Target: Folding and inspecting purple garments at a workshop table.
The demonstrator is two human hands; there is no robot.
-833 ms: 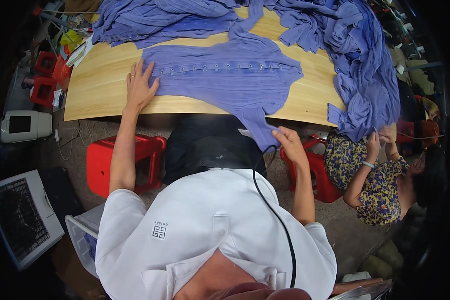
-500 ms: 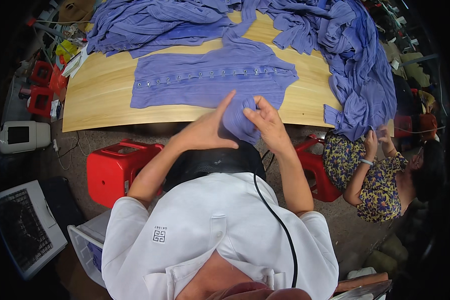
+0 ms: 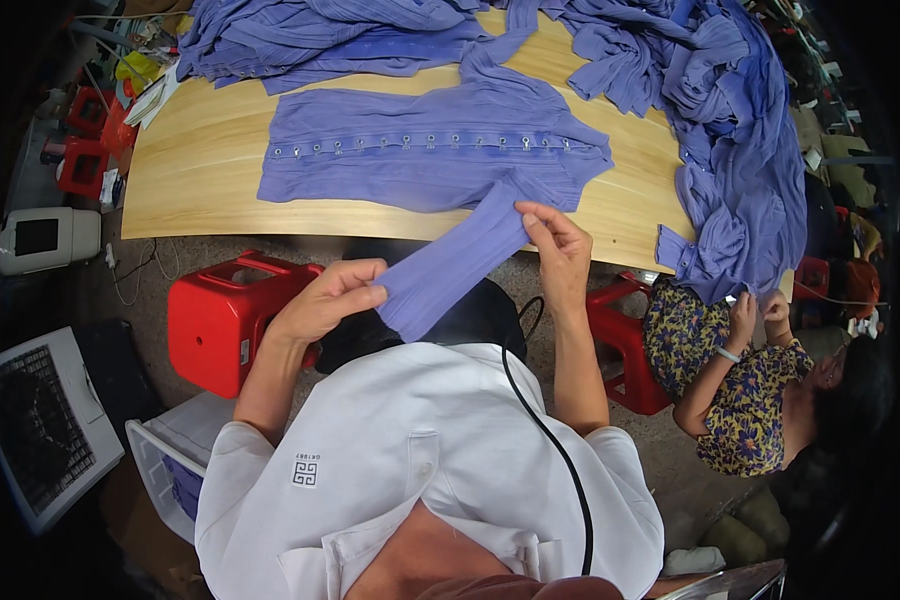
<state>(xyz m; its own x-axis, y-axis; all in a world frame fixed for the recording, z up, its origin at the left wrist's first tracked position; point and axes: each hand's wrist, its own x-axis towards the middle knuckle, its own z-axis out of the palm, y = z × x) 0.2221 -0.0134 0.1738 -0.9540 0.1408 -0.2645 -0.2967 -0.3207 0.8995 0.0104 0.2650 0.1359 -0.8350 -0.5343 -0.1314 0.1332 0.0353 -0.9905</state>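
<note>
A purple ribbed shirt (image 3: 370,185) lies flat on the wooden table, a row of metal fastenings along its front. One sleeve (image 3: 455,262) comes off the near edge of the table toward me, stretched flat between my hands. My left hand (image 3: 332,298) pinches the sleeve near its cuff end, thumb against the fingers. Higher up, close to the table edge, my right hand (image 3: 558,243) grips the sleeve's right border between thumb and fingers. The shirt's other sleeve (image 3: 500,55) reaches toward the far side of the table.
Piles of purple garments (image 3: 330,40) cover the table's (image 3: 195,185) far side, and more (image 3: 740,170) hang over its right end. A co-worker (image 3: 755,390) handles cloth there. Red stools (image 3: 235,325) stand below on both sides. A white bin (image 3: 165,490) with purple cloth sits at lower left.
The sleeve, bunched by my right hand before, is now spread out long. My left hand, open beside it earlier, has moved left and down and closed on the cuff end.
</note>
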